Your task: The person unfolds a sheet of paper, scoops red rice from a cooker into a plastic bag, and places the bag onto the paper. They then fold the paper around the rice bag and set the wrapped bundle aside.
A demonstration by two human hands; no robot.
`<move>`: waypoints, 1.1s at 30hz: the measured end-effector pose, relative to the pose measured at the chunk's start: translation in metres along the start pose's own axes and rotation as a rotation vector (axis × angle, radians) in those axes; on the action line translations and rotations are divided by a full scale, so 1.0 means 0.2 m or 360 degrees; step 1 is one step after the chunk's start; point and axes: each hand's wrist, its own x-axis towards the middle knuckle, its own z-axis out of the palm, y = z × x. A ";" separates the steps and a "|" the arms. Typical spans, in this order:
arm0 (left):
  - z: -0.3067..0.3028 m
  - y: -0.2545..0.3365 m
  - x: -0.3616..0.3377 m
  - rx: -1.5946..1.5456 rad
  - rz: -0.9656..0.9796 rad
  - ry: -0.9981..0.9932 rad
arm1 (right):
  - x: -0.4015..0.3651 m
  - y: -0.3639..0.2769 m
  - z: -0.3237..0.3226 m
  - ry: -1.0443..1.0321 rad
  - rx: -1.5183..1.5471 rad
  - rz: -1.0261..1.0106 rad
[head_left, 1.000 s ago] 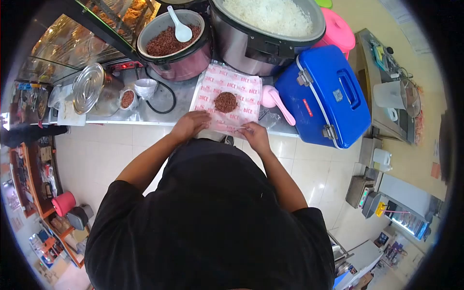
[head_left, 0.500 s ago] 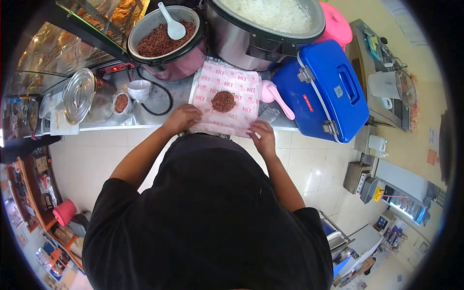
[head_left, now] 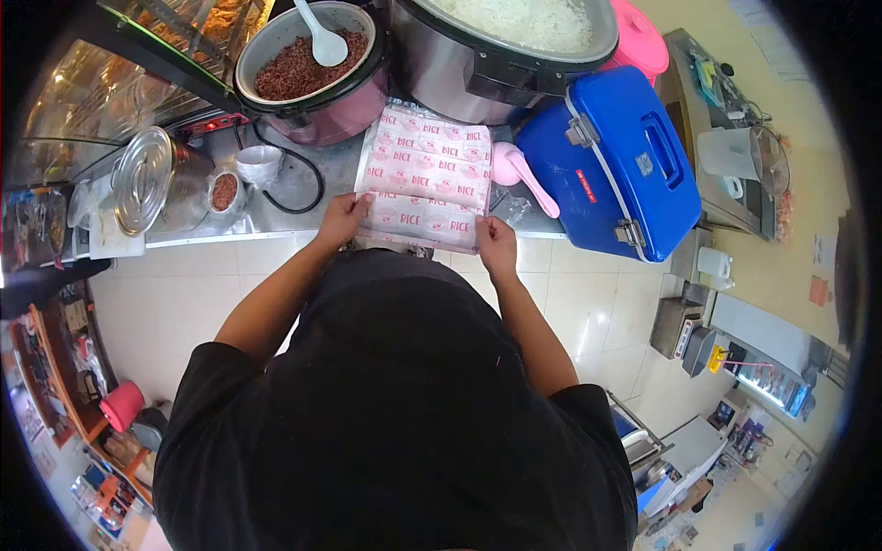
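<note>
A pink-and-white printed wrapping paper (head_left: 423, 156) lies on the metal counter, its near part folded up over itself. No brown rice mound shows on it; the folded sheet hides that spot. My left hand (head_left: 344, 219) pinches the fold at its left end, and my right hand (head_left: 496, 246) pinches the paper at the right end. Just right of the sheet rests a pink scoop (head_left: 522, 174). Behind it stand a cooker of reddish-brown rice (head_left: 299, 72) with a white rice paddle (head_left: 326, 41) in it, and a larger cooker of white rice (head_left: 519, 20).
A blue cool box (head_left: 634, 165) stands on the right, beside a pink lidded container (head_left: 638, 41). To the left are a lidded steel pot (head_left: 147, 188), a small cup of brown rice (head_left: 224, 193), stacked white bowls (head_left: 259, 165) and a black cable (head_left: 317, 188).
Both hands have lifted the paper's near edge and folded it away from me, over the round brown rice mound, which is now covered. The view has shifted slightly.
</note>
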 end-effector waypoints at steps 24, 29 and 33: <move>0.12 0.28 -0.16 0.1715 0.1374 -0.0629 | 0.50 -0.39 0.00 -0.0288 -0.1191 -0.1189; 0.13 0.28 -0.17 0.1592 0.1289 -0.0577 | 0.61 -0.47 0.06 -0.0433 -0.1588 -0.0545; 0.13 0.27 -0.17 0.1590 0.1330 -0.0555 | 0.60 -0.40 0.01 -0.0542 -0.1409 -0.0326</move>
